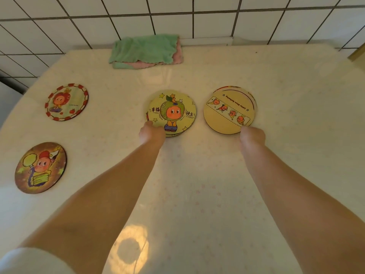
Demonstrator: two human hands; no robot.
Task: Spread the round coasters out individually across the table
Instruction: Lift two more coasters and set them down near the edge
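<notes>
Two coasters lie alone at the left: a red-rimmed one farther back and a brown one nearer. In the middle, a yellow-green cartoon coaster tops a small stack; my left hand grips its near-left edge. To its right, a pale yellow coaster with a strip of small figures lies on top of at least one more, whose rim shows behind it. My right hand holds that coaster's near edge. The fingertips of both hands are hidden under or behind the coasters.
A folded green and pink cloth lies at the back edge of the cream table. A white tiled wall stands behind. The table's left edge runs close to the two single coasters.
</notes>
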